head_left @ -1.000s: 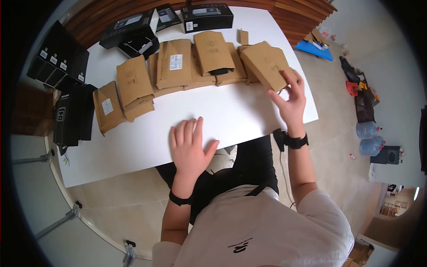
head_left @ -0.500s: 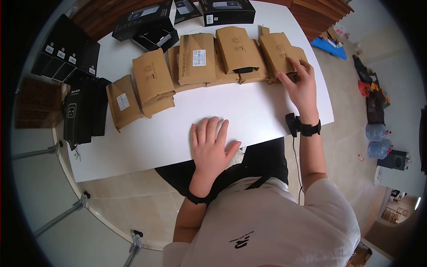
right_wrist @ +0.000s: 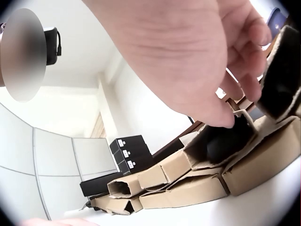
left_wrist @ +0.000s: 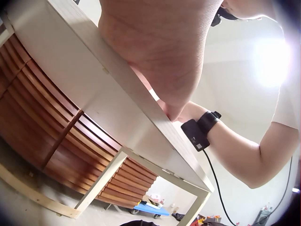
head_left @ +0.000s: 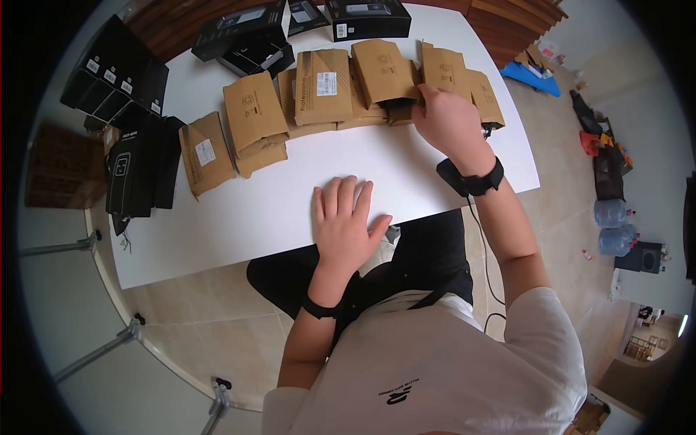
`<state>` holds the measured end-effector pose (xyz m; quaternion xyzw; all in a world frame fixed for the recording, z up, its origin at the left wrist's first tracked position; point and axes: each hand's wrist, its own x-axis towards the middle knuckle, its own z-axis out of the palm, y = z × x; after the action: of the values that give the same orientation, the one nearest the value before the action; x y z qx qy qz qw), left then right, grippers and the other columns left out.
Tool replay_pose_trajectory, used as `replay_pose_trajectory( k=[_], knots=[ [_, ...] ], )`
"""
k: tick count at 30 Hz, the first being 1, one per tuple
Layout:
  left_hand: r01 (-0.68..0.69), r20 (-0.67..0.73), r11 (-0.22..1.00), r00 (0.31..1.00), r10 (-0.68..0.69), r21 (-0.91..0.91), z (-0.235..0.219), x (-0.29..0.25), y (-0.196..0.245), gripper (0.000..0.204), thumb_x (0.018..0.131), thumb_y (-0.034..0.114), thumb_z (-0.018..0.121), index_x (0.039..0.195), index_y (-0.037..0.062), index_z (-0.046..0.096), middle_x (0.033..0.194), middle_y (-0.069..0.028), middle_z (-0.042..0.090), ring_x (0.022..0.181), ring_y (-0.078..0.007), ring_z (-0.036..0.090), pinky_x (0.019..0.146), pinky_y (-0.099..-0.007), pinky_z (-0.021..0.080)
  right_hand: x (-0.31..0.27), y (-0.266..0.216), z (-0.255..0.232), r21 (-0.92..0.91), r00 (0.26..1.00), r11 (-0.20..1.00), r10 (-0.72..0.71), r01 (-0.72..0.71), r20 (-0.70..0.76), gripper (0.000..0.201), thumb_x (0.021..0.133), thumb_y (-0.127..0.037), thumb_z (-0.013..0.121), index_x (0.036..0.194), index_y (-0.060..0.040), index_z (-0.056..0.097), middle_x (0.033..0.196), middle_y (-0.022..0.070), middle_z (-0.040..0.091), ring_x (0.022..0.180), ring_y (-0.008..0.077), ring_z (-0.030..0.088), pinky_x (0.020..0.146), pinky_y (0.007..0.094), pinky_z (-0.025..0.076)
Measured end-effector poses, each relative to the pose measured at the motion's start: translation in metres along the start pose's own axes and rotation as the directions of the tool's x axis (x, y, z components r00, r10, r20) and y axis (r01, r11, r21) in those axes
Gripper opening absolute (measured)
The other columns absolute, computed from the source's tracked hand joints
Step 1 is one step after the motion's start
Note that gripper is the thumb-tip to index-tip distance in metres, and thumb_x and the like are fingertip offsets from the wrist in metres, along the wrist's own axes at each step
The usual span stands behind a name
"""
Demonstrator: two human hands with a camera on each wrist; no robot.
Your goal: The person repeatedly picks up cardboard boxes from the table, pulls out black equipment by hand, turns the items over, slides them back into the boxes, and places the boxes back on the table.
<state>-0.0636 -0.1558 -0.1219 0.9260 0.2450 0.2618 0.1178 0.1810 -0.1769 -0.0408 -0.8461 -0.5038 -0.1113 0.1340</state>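
Observation:
Several brown cardboard boxes lie in an overlapping row across the white table (head_left: 377,170) in the head view. My right hand (head_left: 451,125) is over the right part of that row, between a brown box (head_left: 380,71) and the upright-looking box (head_left: 444,69) to its right. In the right wrist view, its fingers (right_wrist: 247,70) are loosely bent with a gap between them and the thumb, whose tip is right at the rim of an open-ended box (right_wrist: 221,141) with something black inside. My left hand (head_left: 344,225) rests on the table near the front edge, fingers spread.
Black boxes (head_left: 112,72) are stacked at the left, and more black boxes (head_left: 368,20) stand along the back. One brown box (head_left: 484,98) lies at the right end. A black cable (head_left: 480,217) hangs from the right wrist camera.
My right hand has let go of the tilted box at the right end, which now lies in the row. The hand has moved left towards the neighbouring boxes. The left hand stays on the table.

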Motion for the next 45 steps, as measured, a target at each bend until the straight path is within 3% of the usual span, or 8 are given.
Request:
replay_pose_trajectory(
  k=[10,26,28,30,32,39,41,45],
  knots=[
    [-0.006,0.012,1.0,1.0,0.006,-0.003,-0.006,0.002,0.004,0.054,0.078,0.04,0.071,0.12,0.0074,0.06,0.128,-0.0128,0.053,0.124,-0.0337,0.045,0.107,-0.0551,0.032,0.01,0.003,0.011,-0.137,0.999,0.99,-0.034,0.034,0.004,0.016,0.083,-0.014,0.06,0.074,-0.0042,0.067,0.066,0.0162,0.065,0.061,0.0328,0.066,0.056,0.0407,0.053],
    [0.042,-0.027,0.997,0.999,-0.044,-0.072,-0.006,-0.001,0.0,0.051,0.085,0.037,0.067,0.123,0.0044,0.058,0.127,-0.0133,0.054,0.119,-0.0299,0.049,0.107,-0.052,0.035,-0.046,0.046,-0.029,0.304,0.919,0.896,-0.222,0.324,-0.325,0.025,0.081,-0.002,0.064,0.106,-0.0043,0.068,0.079,0.017,0.066,0.07,0.0343,0.066,0.06,0.0398,0.052],
    [0.268,0.017,0.489,0.889,-0.458,-0.83,0.009,-0.01,-0.012,0.042,0.1,0.034,0.048,0.132,0.0064,0.051,0.126,-0.0135,0.057,0.111,-0.0259,0.056,0.103,-0.045,0.039,-0.049,0.045,-0.032,0.362,0.905,0.83,-0.38,0.424,-0.19,0.026,0.079,-0.002,0.066,0.105,-0.0042,0.067,0.078,0.0168,0.065,0.071,0.0337,0.065,0.06,0.0387,0.052],
    [0.192,-0.081,0.507,0.88,-0.468,-0.84,0.01,-0.007,-0.029,0.045,0.106,0.035,0.032,0.14,0.0062,0.041,0.127,-0.0129,0.056,0.101,-0.0198,0.06,0.086,-0.0368,0.05,-0.046,0.039,-0.02,0.475,0.854,0.726,-0.506,0.497,-0.12,0.027,0.079,-0.004,0.067,0.106,-0.0056,0.068,0.077,0.0144,0.065,0.067,0.0323,0.065,0.059,0.0373,0.052],
    [0.152,0.153,-0.048,0.818,-0.554,-0.987,-0.003,-0.001,-0.032,0.049,0.106,0.037,0.032,0.145,0.006,0.034,0.125,-0.0124,0.056,0.093,-0.0181,0.061,0.062,-0.0314,0.051,-0.037,0.022,-0.014,0.558,0.805,0.625,-0.575,0.546,-0.144,0.024,0.08,-0.005,0.067,0.104,-0.006,0.069,0.079,0.0133,0.068,0.066,0.0309,0.066,0.06,0.0359,0.054],
    [0.177,0.253,-0.187,0.785,-0.565,-0.966,-0.022,0.015,-0.047,0.052,0.098,0.024,0.042,0.148,0.0132,0.031,0.128,-0.0108,0.053,0.086,-0.0197,0.06,0.046,-0.0277,0.04,-0.004,-0.011,0.033,0.605,0.773,0.556,-0.614,0.569,-0.163,0.022,0.088,-0.01,0.066,0.11,-0.0051,0.066,0.085,0.0101,0.071,0.068,0.0231,0.068,0.063,0.0312,0.055],
    [0.136,0.225,-0.193,0.775,-0.59,-0.972,-0.022,0.018,-0.044,0.052,0.098,0.024,0.042,0.148,0.014,0.032,0.127,-0.0111,0.053,0.087,-0.0202,0.06,0.046,-0.0274,0.04,-0.005,-0.015,0.043,0.965,0.85,0.245,-0.486,-0.092,0.204,0.027,0.093,-0.007,0.063,0.118,-0.0047,0.056,0.087,0.0044,0.067,0.07,0.0141,0.066,0.064,0.0272,0.053],
    [0.067,0.144,-0.15,0.797,-0.587,-0.986,-0.015,0.013,-0.043,0.053,0.097,0.024,0.043,0.148,0.014,0.032,0.127,-0.0116,0.053,0.088,-0.0212,0.06,0.047,-0.027,0.04,-0.004,-0.01,0.042,0.862,0.658,-0.015,-0.652,-0.507,0.376,0.037,0.091,-0.004,0.064,0.126,-0.0041,0.049,0.09,0.0012,0.063,0.076,0.0096,0.063,0.067,0.0234,0.05]
  ],
)
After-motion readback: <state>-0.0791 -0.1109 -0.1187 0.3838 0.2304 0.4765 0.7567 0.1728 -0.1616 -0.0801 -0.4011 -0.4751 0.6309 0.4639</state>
